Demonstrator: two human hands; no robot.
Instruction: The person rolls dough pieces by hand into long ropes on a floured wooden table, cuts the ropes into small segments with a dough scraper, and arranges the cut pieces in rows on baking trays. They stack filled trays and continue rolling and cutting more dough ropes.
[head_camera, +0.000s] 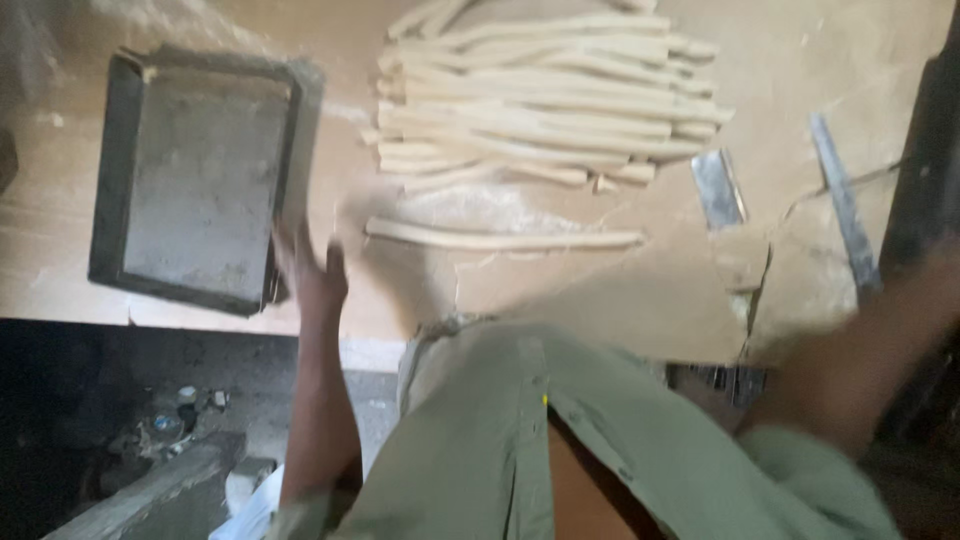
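Metal tray (200, 180), upper left on table (620, 300). Left hand (312, 268) at tray's lower right corner, fingers spread, holding nothing. Dough sticks (540, 95) top centre. Right hand at right edge: blurred, fingers unreadable.

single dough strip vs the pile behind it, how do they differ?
The single dough strip lies alone on the floured table, nearer the person; the pile of dough strips sits farther back. The single strip lies flat on the table, while the pile's strips are stacked over each other. The single strip looks about as long as the pile's longest; the pile also holds short pieces. Both are pale, thin and run left to right.
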